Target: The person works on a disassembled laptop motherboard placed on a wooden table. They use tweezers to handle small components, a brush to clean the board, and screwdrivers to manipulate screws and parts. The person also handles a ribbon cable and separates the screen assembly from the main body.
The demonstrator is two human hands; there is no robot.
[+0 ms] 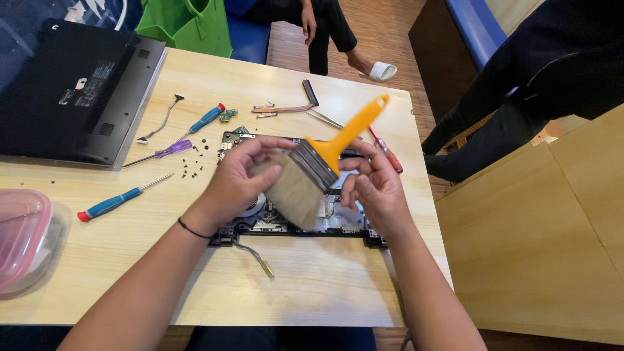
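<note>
Paintbrush (312, 174) with an orange plastic handle, a dark metal band and wide pale bristles is held up above the middle of the wooden table (312, 286), its handle pointing to the far right and its bristles to the near left. The left hand (244, 179) wraps around the bristles, with the thumb on the near side and the fingers curled over the far side. The right hand (374, 185) grasps the brush near the metal band, with the fingertips bent toward the handle base. Under both hands lies an opened laptop body (292, 221), and its inner board and a round fan are partly seen between the wrists. A thin cable with a yellow end (257, 257) comes out from its near edge.

On the left part of the table lie three small screwdrivers: one with a blue handle and a red cap (117, 203) nearest, one purple (162, 152) and one blue and red (205, 120) farther away. Small dark screws (192, 166) are scattered beside them. A black laptop cover (71, 91) lies at the far left, and a pink plastic container (23, 237) stands at the near left edge. A green bag (188, 26) is behind the table. Two other persons in dark clothes are at the far side and the right side.
</note>
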